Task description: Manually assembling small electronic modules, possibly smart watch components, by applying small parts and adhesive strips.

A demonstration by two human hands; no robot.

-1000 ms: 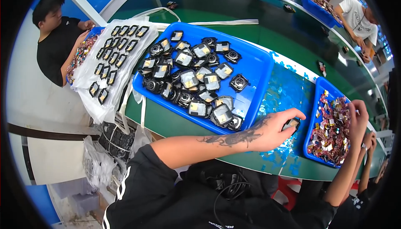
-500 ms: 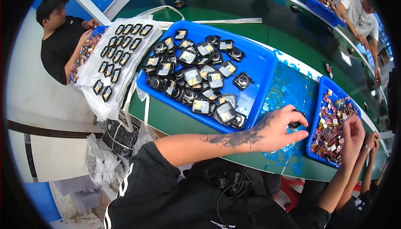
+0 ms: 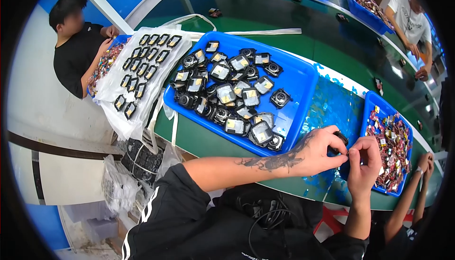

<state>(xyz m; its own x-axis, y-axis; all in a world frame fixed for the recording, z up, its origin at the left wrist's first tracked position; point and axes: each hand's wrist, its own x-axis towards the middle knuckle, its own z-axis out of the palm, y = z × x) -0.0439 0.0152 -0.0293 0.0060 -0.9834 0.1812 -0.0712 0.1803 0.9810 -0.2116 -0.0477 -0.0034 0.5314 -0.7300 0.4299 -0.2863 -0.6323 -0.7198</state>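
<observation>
My left hand, at the end of a tattooed forearm, grips a small black watch case between thumb and fingers. My right hand is right beside it, thumb and forefinger pinched together near the case. Whatever those fingertips hold, if anything, is too small to make out. Left of my hands stands a large blue tray with a heap of square black watch cases, several showing pale panels with yellowish patches. Close to my right hand is a smaller blue tray filled with little reddish and silver parts.
Blue film scraps cover the green tabletop between the trays. White plastic sheeting at the left carries rows of black frames. A person sits beyond it. Across the dark green belt, another person works.
My right hand has moved left from over the small-parts tray to meet my left hand. My left hand still holds the watch case. The whole view has shifted slightly.
</observation>
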